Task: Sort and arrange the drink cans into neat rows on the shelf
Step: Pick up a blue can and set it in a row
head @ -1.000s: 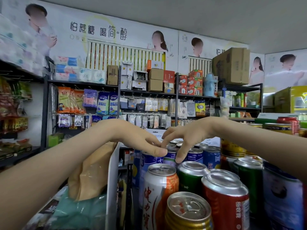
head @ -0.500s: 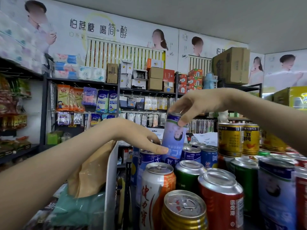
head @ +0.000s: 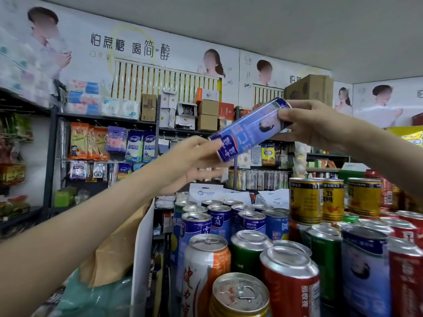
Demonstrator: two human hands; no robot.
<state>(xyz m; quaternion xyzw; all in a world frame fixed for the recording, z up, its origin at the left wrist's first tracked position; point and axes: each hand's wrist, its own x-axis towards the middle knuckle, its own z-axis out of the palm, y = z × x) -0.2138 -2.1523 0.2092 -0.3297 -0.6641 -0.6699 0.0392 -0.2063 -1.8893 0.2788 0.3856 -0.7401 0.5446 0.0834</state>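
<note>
Fingertips of your right hand (head: 320,124) are gripping the top end of a slim blue can (head: 247,131), holding it in the air above the standing cans. Its long axis is slanting closer to level than upright, with the top pointing up and right and the base pointing down and left. Your left hand (head: 190,161) is meeting the base, with fingers reaching out underneath. They are blurred, so whether they are closing on it cannot be told. You are holding a smooth, glossy cylinder with white lettering and a printed portrait.

Below, three yellow cans (head: 333,200) are standing on top of others. Nearest you, one orange-and-white can (head: 206,271), one gold-topped can (head: 240,294) and one red can (head: 290,284) are showing round metal lids.
</note>
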